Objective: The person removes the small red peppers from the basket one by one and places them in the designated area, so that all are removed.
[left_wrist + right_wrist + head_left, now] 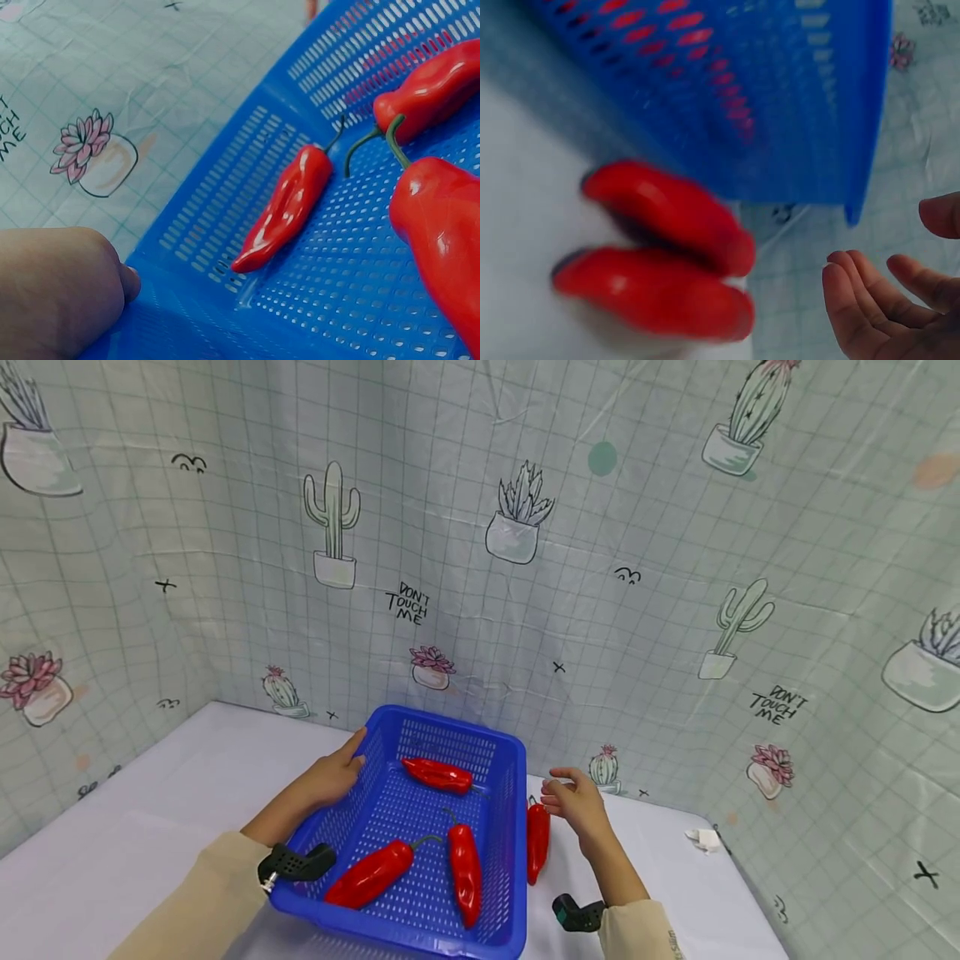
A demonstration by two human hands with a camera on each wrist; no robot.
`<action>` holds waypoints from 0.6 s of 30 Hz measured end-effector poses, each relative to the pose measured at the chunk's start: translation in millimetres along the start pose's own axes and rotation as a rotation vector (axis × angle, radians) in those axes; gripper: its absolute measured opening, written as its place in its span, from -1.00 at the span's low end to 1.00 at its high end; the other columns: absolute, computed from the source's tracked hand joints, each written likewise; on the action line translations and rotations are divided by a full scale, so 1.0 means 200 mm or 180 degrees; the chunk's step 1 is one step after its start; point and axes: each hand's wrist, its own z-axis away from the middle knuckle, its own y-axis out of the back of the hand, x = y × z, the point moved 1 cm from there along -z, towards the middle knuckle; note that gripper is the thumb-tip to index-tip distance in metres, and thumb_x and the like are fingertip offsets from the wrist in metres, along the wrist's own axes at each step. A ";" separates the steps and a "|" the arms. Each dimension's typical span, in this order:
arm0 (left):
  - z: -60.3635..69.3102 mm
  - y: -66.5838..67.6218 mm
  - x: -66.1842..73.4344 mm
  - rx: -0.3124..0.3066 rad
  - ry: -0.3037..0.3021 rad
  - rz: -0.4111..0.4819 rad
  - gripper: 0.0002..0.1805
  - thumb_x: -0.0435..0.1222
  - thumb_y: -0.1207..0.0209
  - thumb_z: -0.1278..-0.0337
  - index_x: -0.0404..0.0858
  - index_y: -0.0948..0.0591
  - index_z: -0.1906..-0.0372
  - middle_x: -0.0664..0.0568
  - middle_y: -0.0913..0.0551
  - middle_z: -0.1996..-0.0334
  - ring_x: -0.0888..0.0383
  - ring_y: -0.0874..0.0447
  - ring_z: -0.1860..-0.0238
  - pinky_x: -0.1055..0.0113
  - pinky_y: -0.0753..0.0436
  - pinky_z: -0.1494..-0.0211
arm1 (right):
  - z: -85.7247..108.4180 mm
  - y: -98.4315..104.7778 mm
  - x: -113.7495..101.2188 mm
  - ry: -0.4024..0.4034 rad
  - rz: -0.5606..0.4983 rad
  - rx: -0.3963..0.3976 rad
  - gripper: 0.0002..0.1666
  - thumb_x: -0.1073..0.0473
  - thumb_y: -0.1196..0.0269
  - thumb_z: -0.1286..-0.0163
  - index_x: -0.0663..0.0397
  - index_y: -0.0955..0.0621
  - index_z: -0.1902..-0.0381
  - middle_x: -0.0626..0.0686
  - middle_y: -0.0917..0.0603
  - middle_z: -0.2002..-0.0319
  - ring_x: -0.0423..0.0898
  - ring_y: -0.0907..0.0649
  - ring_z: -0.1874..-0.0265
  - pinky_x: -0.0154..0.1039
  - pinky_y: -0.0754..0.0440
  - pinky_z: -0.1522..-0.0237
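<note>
A blue plastic basket with slotted walls holds three glossy red chili peppers: one near the far wall, one at the near left, one at the near right. My left hand grips the basket's left side by the rim; its fingers are partly hidden in the left wrist view. Just off the basket's right wall hovers my right hand, fingers loosely bent and holding nothing. Below it, outside the basket, is a red chili pepper. The right wrist view shows two red chili peppers there, side by side and blurred.
A white table surface lies under everything. Behind and at the sides hangs a grid-patterned cloth with cactus drawings. A crumpled white scrap lies at the right edge. Dark bands with cameras sit on both wrists.
</note>
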 end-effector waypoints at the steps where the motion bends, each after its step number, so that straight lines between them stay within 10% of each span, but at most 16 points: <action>1: 0.00 0.00 0.00 0.0002 0.0002 0.0003 -0.36 -0.33 0.25 -0.51 -0.48 0.12 -0.52 -0.57 -0.16 -0.37 -0.51 -0.22 -0.33 -0.31 -0.28 -0.32 | 0.00 -0.01 -0.03 0.0037 -0.0021 -0.0037 -0.55 0.23 -0.08 -0.45 0.37 -0.43 -0.22 0.43 -0.62 -0.03 0.02 -0.76 0.25 -0.12 -0.72 0.12; 12: -0.01 -0.01 -0.01 0.0012 0.0009 0.0005 -0.37 -0.34 0.26 -0.51 -0.49 0.11 -0.51 -0.57 -0.17 -0.37 -0.51 -0.23 -0.32 -0.29 -0.28 -0.33 | -0.04 -0.13 -0.25 0.0307 0.0730 0.0213 -0.54 0.14 -0.17 -0.38 0.26 -0.53 -0.17 0.28 -0.71 0.11 0.08 -0.70 0.20 -0.04 -0.65 0.10; 18: -0.01 -0.01 -0.01 0.0040 -0.0012 -0.0005 -0.37 -0.33 0.26 -0.50 -0.49 0.11 -0.51 -0.57 -0.17 -0.36 -0.52 -0.24 -0.32 -0.30 -0.28 -0.32 | -0.08 -0.16 -0.33 0.0309 0.0237 0.0075 -0.52 0.24 -0.16 -0.37 0.33 -0.48 -0.21 0.37 -0.67 0.09 0.13 -0.73 0.21 -0.09 -0.70 0.06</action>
